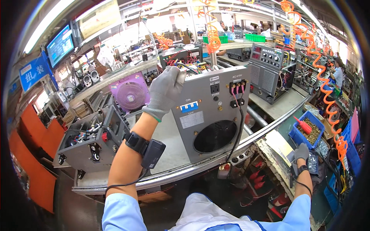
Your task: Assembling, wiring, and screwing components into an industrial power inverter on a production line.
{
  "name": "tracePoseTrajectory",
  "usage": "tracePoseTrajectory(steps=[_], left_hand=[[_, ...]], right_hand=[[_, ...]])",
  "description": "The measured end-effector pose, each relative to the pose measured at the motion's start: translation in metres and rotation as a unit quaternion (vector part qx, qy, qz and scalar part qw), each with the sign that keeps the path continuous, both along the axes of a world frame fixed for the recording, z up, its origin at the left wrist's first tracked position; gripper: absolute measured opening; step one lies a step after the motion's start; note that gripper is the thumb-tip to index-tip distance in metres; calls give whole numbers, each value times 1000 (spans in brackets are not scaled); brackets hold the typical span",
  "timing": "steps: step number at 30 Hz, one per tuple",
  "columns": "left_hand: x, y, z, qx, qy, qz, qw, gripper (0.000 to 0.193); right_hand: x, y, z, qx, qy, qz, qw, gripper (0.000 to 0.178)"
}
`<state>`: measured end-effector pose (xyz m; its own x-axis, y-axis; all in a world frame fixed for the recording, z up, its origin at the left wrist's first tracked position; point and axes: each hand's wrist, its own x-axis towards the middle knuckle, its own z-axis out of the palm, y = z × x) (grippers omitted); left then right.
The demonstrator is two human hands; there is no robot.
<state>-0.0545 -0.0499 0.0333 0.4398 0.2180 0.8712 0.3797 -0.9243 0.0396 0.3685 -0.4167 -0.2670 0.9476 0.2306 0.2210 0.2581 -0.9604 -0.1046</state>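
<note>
1. White garment [200, 213] — this side of the workbench [175, 158].
2. Grey cabinet [206, 115] — upright on the workbench.
3. Left hand [165, 90], above the workbench: fingers curled tight over the cabinet's top edge.
4. Right hand [301, 153], right of the workbench, beside a blue bin [296, 136]; finger closure, I cannot tell.

over my remote feed i record a pale, curving workbench [169, 135] with a metal edge strip. resting directly on it, i find three items: a grey cabinet [186, 135], near the front edge; left of it, an open grey chassis [79, 163], casters facing front; right of it, a grey machine with knobs [264, 77]. i further note a green side bench [284, 128] bearing a blue bin [298, 139] and a pale flat sheet [277, 145].
</note>
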Motion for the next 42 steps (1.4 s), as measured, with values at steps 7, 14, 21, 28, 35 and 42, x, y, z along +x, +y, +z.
tracePoseTrajectory(steps=[7, 14, 21, 28, 35, 42], left_hand=[[-6, 0, 42, 109, 253, 54, 960, 20], [39, -7, 42, -182, 196, -202, 942, 20], [41, -7, 48, -356, 168, -275, 877, 26], [41, -19, 46, -293, 228, -248, 895, 27], [46, -14, 48, -64, 327, -233, 914, 40], [49, -24, 49, 14, 356, -195, 914, 36]], right_hand=[[-83, 39, 85, 175, -367, 265, 874, 22], [-200, 139, 191, 481, 4, 483, 731, 18], [-260, 230, 218, 560, -10, 497, 663, 17], [-273, 254, 217, 545, -4, 441, 714, 15], [-272, 262, 217, 567, -47, 454, 685, 19], [-273, 270, 213, 636, 7, 466, 615, 16]])
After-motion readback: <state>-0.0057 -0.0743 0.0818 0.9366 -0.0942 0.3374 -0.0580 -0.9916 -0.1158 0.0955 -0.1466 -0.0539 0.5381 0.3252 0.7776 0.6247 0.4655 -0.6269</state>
